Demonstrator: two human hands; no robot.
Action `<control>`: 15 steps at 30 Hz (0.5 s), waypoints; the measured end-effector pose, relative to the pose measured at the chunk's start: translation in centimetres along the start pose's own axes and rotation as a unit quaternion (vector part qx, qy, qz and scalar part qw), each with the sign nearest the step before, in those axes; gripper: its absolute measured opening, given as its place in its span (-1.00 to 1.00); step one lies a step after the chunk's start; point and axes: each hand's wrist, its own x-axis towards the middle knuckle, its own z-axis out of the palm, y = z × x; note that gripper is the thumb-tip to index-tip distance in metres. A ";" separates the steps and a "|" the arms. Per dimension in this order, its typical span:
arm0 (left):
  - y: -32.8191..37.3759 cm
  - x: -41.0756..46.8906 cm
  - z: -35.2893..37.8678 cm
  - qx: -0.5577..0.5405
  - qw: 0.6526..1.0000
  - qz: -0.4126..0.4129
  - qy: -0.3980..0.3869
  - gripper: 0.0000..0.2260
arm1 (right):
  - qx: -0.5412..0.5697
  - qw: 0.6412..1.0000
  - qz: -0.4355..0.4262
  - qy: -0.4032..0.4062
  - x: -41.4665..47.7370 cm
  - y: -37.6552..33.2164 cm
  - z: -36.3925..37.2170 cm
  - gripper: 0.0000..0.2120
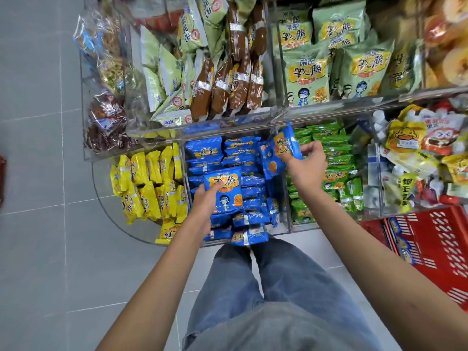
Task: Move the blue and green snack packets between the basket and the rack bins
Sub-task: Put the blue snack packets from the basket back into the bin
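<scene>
Here, both my bare arms stretch forward over my jeans (253, 287) toward the low rack. One red basket (430, 249) sits at my right. My left hand (203, 202) curls its fingers round one blue packet (224, 190) above the blue bin (287, 219). Farther on, my right hand (307, 164), wrist bent, pinches what look like two more blue packets (286, 145), just beside the green packets (326, 160).

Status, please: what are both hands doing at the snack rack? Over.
Left hand grips a blue packet over the blue bin. Right hand holds a second blue packet. Nothing in the way.
</scene>
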 end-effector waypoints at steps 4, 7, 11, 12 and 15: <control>0.1 0.5 0.1 -0.004 1.000 -0.012 0.009 -0.57 | -0.144 0.986 -0.083 0.028 0.5 0.2 2.2 -0.68; 0.2 0.9 0.1 -0.003 0.999 -0.029 0.017 -0.80 | -0.262 0.961 -0.085 -0.014 0.8 0.4 3.7 -0.75; 0.2 1.5 -0.2 -0.010 0.999 -0.047 0.006 -0.87 | -0.324 0.939 -0.111 -0.044 1.0 0.7 4.4 -0.51; 0.2 1.7 -0.2 -0.010 0.999 -0.046 0.004 -0.87 | -0.334 0.934 -0.120 -0.043 1.1 0.9 4.2 -0.48; 0.0 2.1 -0.3 -0.008 0.999 -0.047 0.004 -0.91 | -0.375 0.915 -0.136 -0.054 1.0 1.7 3.7 -0.43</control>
